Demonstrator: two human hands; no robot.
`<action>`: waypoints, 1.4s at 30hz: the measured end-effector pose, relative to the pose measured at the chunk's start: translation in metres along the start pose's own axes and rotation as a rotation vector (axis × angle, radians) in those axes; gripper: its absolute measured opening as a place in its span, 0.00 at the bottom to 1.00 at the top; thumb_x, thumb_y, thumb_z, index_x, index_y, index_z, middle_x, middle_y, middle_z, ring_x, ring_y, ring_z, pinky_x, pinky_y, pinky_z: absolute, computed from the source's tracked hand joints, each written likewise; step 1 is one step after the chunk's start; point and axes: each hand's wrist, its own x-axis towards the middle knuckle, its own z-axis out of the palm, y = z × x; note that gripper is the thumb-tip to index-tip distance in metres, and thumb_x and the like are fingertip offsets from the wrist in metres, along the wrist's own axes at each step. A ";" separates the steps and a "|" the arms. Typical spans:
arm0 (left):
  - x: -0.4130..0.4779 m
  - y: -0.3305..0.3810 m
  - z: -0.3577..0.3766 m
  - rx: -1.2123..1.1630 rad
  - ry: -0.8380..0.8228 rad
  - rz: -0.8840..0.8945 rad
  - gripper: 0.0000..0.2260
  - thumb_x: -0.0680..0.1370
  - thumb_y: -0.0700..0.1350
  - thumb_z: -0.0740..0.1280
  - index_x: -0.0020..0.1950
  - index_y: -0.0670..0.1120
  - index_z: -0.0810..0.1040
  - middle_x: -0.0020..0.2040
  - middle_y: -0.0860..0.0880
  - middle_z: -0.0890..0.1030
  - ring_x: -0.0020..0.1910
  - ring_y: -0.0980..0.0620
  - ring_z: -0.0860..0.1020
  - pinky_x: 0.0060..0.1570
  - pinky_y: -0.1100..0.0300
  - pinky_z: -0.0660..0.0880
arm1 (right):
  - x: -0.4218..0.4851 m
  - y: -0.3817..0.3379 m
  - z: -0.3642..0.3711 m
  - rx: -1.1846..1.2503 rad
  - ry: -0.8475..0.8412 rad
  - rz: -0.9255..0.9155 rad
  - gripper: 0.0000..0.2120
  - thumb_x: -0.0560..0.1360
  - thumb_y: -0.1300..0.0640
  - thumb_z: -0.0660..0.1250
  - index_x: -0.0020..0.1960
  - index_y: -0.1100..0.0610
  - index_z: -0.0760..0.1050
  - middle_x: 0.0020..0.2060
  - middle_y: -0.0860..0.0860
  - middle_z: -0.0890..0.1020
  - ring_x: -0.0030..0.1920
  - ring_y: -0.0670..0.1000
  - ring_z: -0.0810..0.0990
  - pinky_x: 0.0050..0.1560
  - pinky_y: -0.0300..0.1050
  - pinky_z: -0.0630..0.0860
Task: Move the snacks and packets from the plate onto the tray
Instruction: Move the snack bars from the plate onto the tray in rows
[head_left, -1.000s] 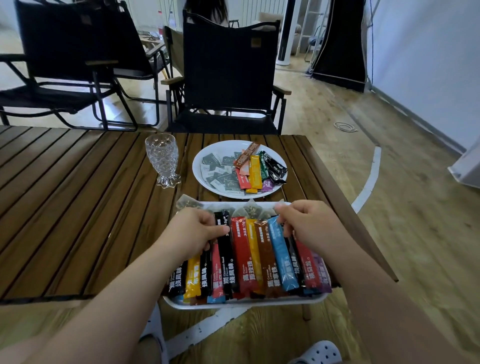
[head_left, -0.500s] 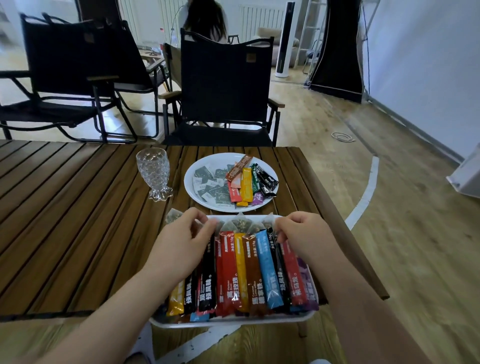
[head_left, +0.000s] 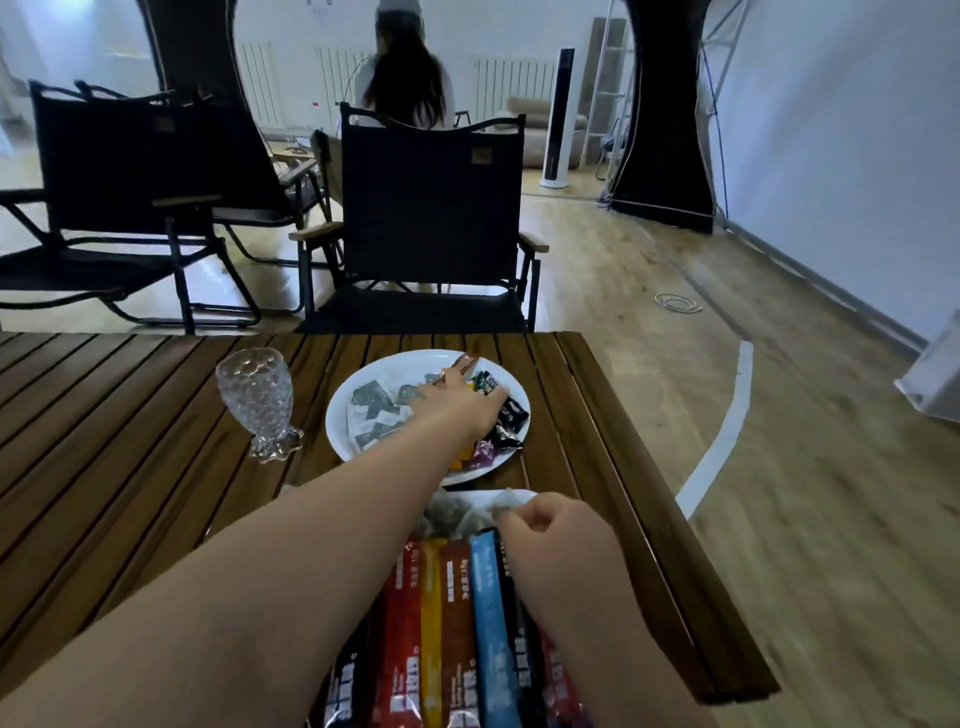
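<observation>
A white plate (head_left: 338, 415) on the wooden table holds grey-green sachets (head_left: 374, 410) on its left and coloured snack sticks and dark packets (head_left: 511, 415) on its right. My left hand (head_left: 460, 402) reaches across onto the plate and lies over the coloured sticks, fingers stretched toward a brown stick (head_left: 465, 362). Nearer me, the white tray (head_left: 519, 494) carries a row of long snack sticks (head_left: 457, 597) and a few tea bags (head_left: 452, 512) at its far end. My right hand (head_left: 550, 535) rests curled at the far ends of the blue and black sticks.
A cut-glass goblet (head_left: 257, 400) stands left of the plate. The slatted table (head_left: 130, 441) ends just right of plate and tray. Black folding chairs (head_left: 431, 208) stand beyond the table, and a person (head_left: 408, 78) sits farther back.
My left hand left the tray and stretched forward onto the plate. My right hand stayed at the tray's far end. The camera tilted up.
</observation>
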 end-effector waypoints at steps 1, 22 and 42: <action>0.008 0.005 0.003 0.031 0.007 -0.035 0.47 0.72 0.76 0.55 0.83 0.54 0.45 0.81 0.35 0.56 0.79 0.31 0.56 0.74 0.36 0.58 | 0.001 0.002 -0.002 -0.003 0.022 -0.009 0.09 0.80 0.49 0.64 0.45 0.52 0.78 0.41 0.49 0.82 0.44 0.46 0.80 0.47 0.45 0.79; 0.055 0.011 -0.017 -0.155 -0.176 0.011 0.45 0.77 0.49 0.72 0.82 0.44 0.44 0.73 0.37 0.69 0.70 0.36 0.72 0.69 0.42 0.72 | 0.024 0.015 -0.009 0.139 -0.003 0.053 0.10 0.79 0.53 0.65 0.40 0.53 0.79 0.37 0.50 0.82 0.40 0.45 0.82 0.37 0.39 0.76; -0.185 -0.139 -0.084 -0.819 -0.516 0.202 0.29 0.74 0.35 0.73 0.62 0.65 0.70 0.47 0.52 0.87 0.45 0.49 0.87 0.35 0.60 0.82 | -0.006 -0.023 0.018 0.655 -0.212 -0.252 0.11 0.75 0.42 0.72 0.49 0.48 0.83 0.35 0.49 0.84 0.29 0.43 0.75 0.28 0.34 0.71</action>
